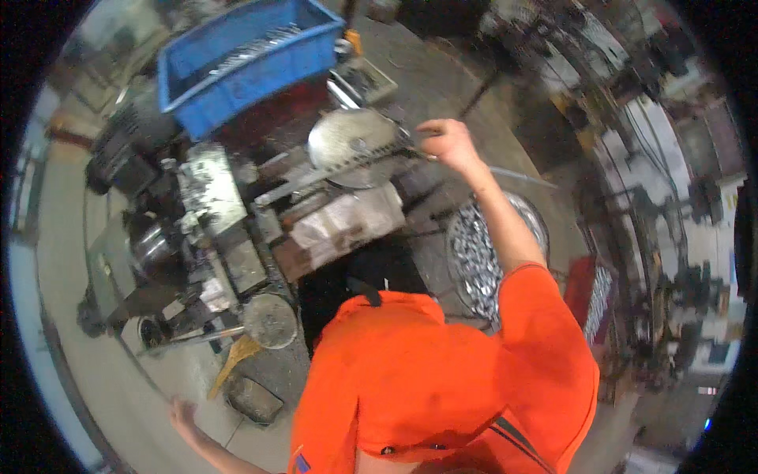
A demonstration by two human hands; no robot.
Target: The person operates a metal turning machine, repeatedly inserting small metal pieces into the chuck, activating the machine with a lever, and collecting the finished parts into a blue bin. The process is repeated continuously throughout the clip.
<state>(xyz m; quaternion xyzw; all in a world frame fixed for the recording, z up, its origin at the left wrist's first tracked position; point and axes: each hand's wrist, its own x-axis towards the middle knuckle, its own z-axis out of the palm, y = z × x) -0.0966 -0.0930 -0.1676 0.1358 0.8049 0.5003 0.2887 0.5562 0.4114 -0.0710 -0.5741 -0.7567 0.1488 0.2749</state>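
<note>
My right hand point(448, 145) is stretched forward beside a round metal disc point(347, 136). Its fingers are curled together at the right end of a dark notched bar point(359, 161) that crosses the disc. Whatever sits between those fingers is too small to make out. Low on the left, my left hand point(183, 414) hangs out to the side, away from the machine. Its fingers are blurred, and nothing can be made out in it. A wooden-handled brush point(235, 362) and a shallow dark tray point(253, 399) are the things nearest to it.
A blue bin point(260, 83) with shiny metal pieces stands behind the disc. To the right of my lap, a round container point(534, 212) is filled with small metal parts. Farther right is a red box point(580, 288) of metal pieces. Machine blocks point(213, 189) stand at left.
</note>
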